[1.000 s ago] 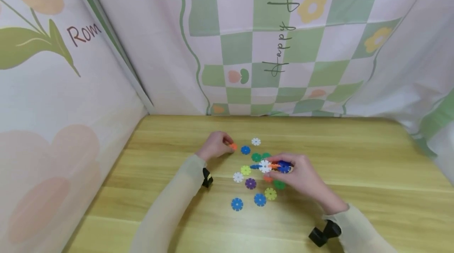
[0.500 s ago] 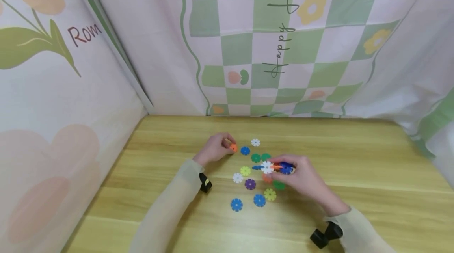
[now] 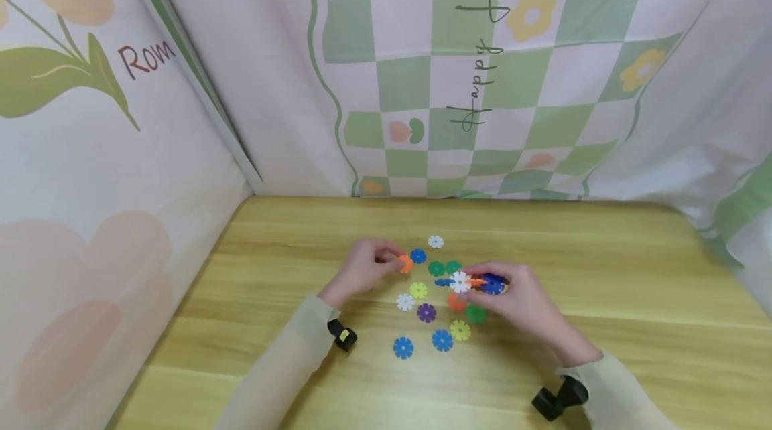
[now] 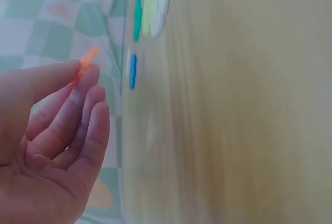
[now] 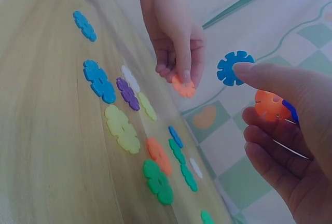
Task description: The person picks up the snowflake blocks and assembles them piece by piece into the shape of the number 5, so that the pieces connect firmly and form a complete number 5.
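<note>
In the head view my left hand [image 3: 362, 272] pinches an orange notched plastic disc [image 3: 406, 264] by thumb and fingertips. The left wrist view shows that orange disc [image 4: 89, 57] edge-on, held off the table. My right hand [image 3: 520, 295] holds a small chain of interlocking snowflake discs: a white disc [image 3: 460, 282] faces up, with blue, orange and dark blue ones joined in line. From the right wrist, a blue disc [image 5: 228, 69] shows by my thumb and an orange disc [image 5: 268, 105] behind it; my palm and fingers hide part of the chain.
Loose notched discs lie flat between and before the hands, among them a purple disc [image 3: 426, 313], a yellow disc [image 3: 460, 330], a blue disc [image 3: 403, 347] and a white disc [image 3: 435, 242]. A patterned curtain [image 3: 398, 82] hangs behind the wooden table [image 3: 633, 269].
My left hand has come off its spot at the left, moving right and nearer with the orange disc. My right hand has shifted slightly right with the joined discs.
</note>
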A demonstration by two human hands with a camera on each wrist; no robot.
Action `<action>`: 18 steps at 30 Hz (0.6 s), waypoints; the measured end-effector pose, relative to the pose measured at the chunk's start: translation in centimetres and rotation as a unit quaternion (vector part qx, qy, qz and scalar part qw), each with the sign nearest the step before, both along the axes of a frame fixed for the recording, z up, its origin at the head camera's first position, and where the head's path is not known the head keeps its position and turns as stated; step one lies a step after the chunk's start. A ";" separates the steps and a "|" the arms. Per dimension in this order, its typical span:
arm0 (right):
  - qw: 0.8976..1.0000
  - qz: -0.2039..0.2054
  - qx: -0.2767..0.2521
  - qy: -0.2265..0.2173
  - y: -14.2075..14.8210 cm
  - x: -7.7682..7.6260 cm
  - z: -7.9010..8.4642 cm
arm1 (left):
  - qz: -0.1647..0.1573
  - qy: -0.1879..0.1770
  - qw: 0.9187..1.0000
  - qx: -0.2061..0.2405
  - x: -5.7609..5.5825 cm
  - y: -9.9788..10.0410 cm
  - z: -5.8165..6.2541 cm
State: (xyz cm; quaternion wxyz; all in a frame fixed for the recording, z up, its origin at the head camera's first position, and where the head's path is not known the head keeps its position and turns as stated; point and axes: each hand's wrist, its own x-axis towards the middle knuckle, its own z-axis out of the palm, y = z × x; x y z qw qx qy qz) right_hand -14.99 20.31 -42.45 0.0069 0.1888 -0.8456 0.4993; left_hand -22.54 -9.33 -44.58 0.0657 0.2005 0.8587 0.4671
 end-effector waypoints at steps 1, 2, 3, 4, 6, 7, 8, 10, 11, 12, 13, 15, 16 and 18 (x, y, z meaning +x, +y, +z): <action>1.000 0.000 -0.004 -0.002 0.0 0.0 0.0 | -0.001 -0.002 1.000 0.007 0.3 0.0 0.0; 1.000 0.001 -0.005 -0.001 0.0 0.0 0.0 | -0.001 -0.006 1.000 0.012 0.6 0.1 0.1; 1.000 0.000 -0.005 -0.002 0.1 0.0 -0.1 | -0.002 -0.007 1.000 0.017 0.9 0.1 0.1; 1.000 0.000 -0.004 -0.001 0.1 0.0 -0.1 | -0.002 -0.009 1.000 0.022 1.2 0.2 0.2; 1.000 -0.001 -0.002 0.000 0.2 -0.1 -0.1 | -0.002 -0.017 0.999 0.036 1.8 0.4 0.5; 1.000 -0.003 0.000 -0.001 0.2 -0.1 -0.1 | -0.001 -0.019 0.999 0.042 2.1 0.4 0.6; 1.000 -0.004 0.001 -0.002 0.2 -0.1 -0.1 | 0.000 -0.020 0.999 0.047 2.4 0.5 0.7; 1.000 -0.006 0.003 -0.005 0.3 -0.1 -0.1 | 0.005 -0.025 0.998 0.058 3.0 0.6 0.9; 1.000 -0.007 0.004 -0.006 0.3 -0.1 -0.1 | 0.006 -0.027 0.998 0.065 3.3 0.7 1.0; 1.000 -0.008 0.005 -0.007 0.3 -0.1 -0.1 | 0.006 -0.025 0.997 0.069 3.5 0.8 1.1; 1.000 -0.009 0.006 -0.009 0.3 -0.1 -0.1 | 0.007 -0.026 0.997 0.072 3.7 0.9 1.2; 1.000 -0.010 0.007 -0.007 0.2 -0.1 -0.2 | 0.006 -0.027 0.997 0.078 4.2 1.1 1.4; 1.000 -0.009 0.007 -0.006 0.2 -0.1 -0.2 | 0.005 -0.026 0.996 0.081 4.4 1.1 1.5; 1.000 -0.009 0.006 -0.003 0.1 -0.1 -0.2 | 0.004 -0.026 0.996 0.082 4.8 1.3 1.7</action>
